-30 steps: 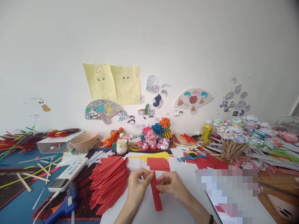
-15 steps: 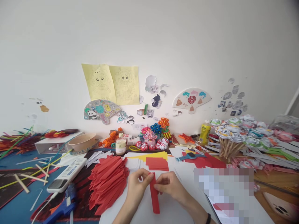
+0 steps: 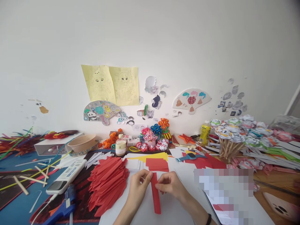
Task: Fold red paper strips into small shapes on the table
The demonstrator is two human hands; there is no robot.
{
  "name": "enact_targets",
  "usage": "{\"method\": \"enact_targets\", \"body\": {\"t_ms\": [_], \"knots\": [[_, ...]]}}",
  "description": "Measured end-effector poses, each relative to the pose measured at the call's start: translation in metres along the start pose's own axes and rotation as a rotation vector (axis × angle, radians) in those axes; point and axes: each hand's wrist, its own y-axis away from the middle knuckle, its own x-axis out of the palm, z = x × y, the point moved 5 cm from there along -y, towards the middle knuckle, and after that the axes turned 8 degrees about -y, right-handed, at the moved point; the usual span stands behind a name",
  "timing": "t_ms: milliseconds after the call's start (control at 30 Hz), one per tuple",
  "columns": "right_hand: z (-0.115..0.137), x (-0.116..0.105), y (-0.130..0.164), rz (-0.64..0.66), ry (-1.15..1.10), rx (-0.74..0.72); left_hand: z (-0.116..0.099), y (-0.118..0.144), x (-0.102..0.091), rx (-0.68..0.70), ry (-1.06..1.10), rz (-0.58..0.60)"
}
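A long red paper strip (image 3: 156, 195) lies on white paper near the table's front edge. My left hand (image 3: 137, 189) pinches its top end from the left. My right hand (image 3: 170, 185) pinches the same end from the right. A heap of folded red paper strips (image 3: 106, 182) lies just left of my left hand. Flat red paper rectangles (image 3: 157, 164) rest on yellow sheets just beyond my fingers.
A blue glue gun (image 3: 61, 207) and a white remote (image 3: 67, 175) lie at front left. A small bottle (image 3: 120, 145), a bowl (image 3: 82, 142), paper flowers (image 3: 153, 139) and a yellow glue bottle (image 3: 205, 132) stand along the wall. Flowers on sticks (image 3: 231, 137) crowd the right.
Both hands keep their pinch on the strip's top end. The view has drifted slightly to the right; nothing else has moved.
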Motion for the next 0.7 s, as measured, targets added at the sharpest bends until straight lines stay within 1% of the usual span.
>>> {"method": "enact_targets", "body": {"t_ms": [167,233,400,600,700], "knots": [[0.009,-0.008,0.001,-0.091,-0.074,-0.036,-0.006,0.002,0.011,-0.015,0.097,0.185],[0.013,-0.009,0.003,-0.107,-0.119,-0.042,-0.008,0.004,0.014,-0.014,0.094,0.215],[0.013,-0.011,0.002,-0.139,-0.144,-0.046,-0.003,0.005,0.019,-0.041,0.100,0.204],[0.012,-0.013,0.001,-0.168,-0.091,-0.126,0.000,0.005,0.019,-0.073,0.113,0.162],[0.011,-0.012,0.001,-0.163,-0.070,-0.143,0.000,0.005,0.018,-0.064,0.108,0.146]]}}
